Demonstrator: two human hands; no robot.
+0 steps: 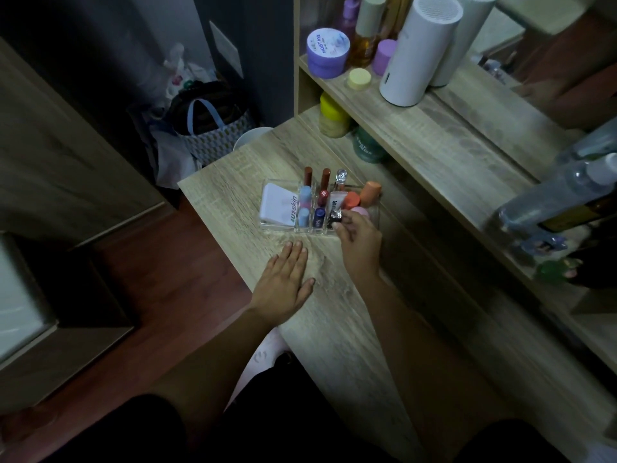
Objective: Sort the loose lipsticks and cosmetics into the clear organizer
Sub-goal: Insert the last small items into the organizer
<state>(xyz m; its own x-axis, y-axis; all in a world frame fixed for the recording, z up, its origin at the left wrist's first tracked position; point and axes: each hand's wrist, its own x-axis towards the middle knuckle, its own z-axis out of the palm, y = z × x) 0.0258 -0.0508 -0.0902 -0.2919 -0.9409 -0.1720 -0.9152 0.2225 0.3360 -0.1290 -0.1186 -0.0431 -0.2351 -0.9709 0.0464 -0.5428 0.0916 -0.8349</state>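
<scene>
The clear organizer [267,226] sits on the wooden dressing table [334,315]. Its left compartment holds a white tube [277,205]. The middle slots hold pale blue lipsticks [304,208], a dark blue stick [319,218], two dark red tubes [324,185] and a clear-capped bottle [341,178]. Orange caps [369,192] and a pink item [362,212] fill the right part. My right hand [359,240] is at the organizer's front right, fingertips pinched on a small black and silver lipstick [335,218] over a slot. Flat on the table, in front of the organizer, rests my left hand [286,279] with nothing in it.
A raised shelf [434,128] behind carries purple jars [327,51], a white cylinder [417,51], bottles and a yellow-lidded jar [334,116]. A mirror and clear bottles [561,195] stand at the right. On the floor at the left is a patterned bag [213,135].
</scene>
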